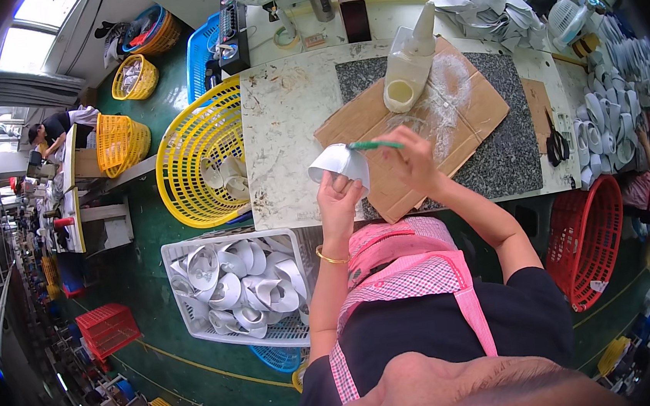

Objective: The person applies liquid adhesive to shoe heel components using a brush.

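Left hand (338,199): grips curved white piece (341,164) from below, at cardboard sheet's (479,104) near-left corner.
Right hand (412,160): pinches green-handled brush (374,145), just right of piece.
Brush axis: level, tip touching piece's upper edge.
Piece: pale, glossy, folded open.
Glue bottle (408,68): on cardboard's far side.

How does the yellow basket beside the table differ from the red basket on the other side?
The yellow basket holds a few white curved pieces; the red basket looks empty. The yellow basket sits at the table's left edge, the red basket at its right corner. Both are round plastic lattice baskets, tipped.
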Demonstrator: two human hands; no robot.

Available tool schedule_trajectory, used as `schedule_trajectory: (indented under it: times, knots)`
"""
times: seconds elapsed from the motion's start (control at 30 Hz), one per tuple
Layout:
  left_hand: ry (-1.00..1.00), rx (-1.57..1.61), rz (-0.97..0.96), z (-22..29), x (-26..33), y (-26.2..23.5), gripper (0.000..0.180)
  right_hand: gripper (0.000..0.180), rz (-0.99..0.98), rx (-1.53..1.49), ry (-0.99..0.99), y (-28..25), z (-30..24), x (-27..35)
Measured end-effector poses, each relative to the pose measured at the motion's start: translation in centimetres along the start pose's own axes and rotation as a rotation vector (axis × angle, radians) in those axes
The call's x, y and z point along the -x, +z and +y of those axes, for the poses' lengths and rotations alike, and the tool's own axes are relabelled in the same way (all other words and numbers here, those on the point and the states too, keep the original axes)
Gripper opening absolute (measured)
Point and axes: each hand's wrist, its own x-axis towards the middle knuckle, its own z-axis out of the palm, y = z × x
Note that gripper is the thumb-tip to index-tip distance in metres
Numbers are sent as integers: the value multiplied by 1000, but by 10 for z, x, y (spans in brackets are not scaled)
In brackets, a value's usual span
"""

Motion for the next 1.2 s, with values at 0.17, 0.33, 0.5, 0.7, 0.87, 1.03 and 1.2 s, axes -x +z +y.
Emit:
schedule_trajectory:
  times: [0.17,0.33,0.5,0.7,0.87,1.03,1.2]
  knots:
    - [-13,-74,-34,-9,-1,-15,60,7,-1,-105,58,3,-16,-5]
    - [-44,-78,-30,-6,5,-5,59,8,136,-114,288,-4,7,-15]
    - [-145,135,-64,-2,4,-8,59,15,-101,-47,-68,-14,-1,-14]
    - [-305,565,-10,-38,0,-33,49,24,-300,-104,92,-37,10,11]
    - [-391,761,-148,-78,-11,-65,35,24,-352,83,-233,-16,16,29]
    - [-492,701,205,-93,-11,-76,23,17,-361,-68,76,-14,20,64]
    - [-429,470,113,-76,-4,-66,28,9,-154,-91,177,5,34,63]
